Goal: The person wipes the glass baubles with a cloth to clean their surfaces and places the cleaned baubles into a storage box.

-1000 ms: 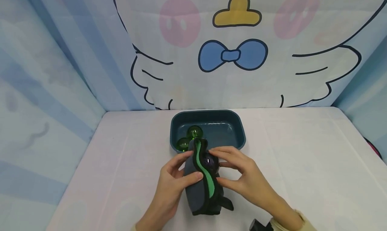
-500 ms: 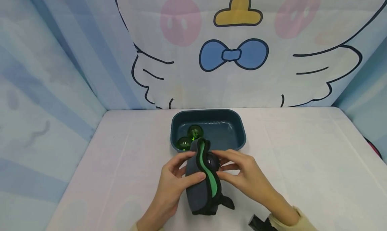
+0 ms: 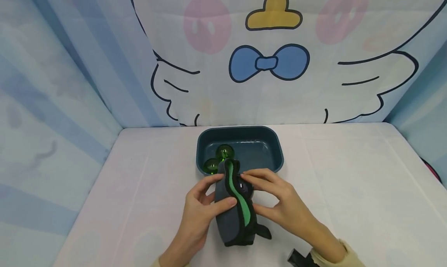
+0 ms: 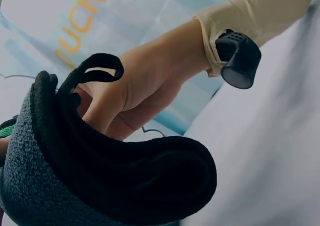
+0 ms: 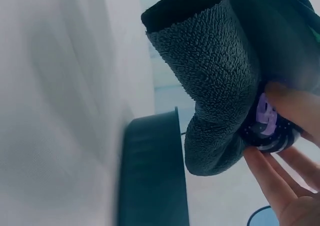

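My left hand (image 3: 202, 210) holds a dark grey, fleecy cloth piece (image 3: 227, 220) with black edging and a bright green strip, thumb on its near face. A black loop (image 4: 102, 69) sticks out from it. My right hand (image 3: 284, 201) grips a dark, shiny ball (image 3: 246, 187) against the cloth's right side. In the right wrist view, thumb and fingers surround the ball, which carries a purple marking (image 5: 266, 115). The cloth bends around the ball there. Part of the ball is hidden by cloth and fingers.
Just behind the cloth stands a dark teal tray (image 3: 279, 158) on the white-covered table (image 3: 342, 189). Two green see-through balls (image 3: 225, 152) lie at its left end. A printed curtain (image 3: 269, 96) hangs at the table's back. A black device (image 3: 301, 258) sits at my right wrist.
Both hands and the cloth stay almost in place. The cloth tilts slightly, and the right fingers shift a little around the ball.
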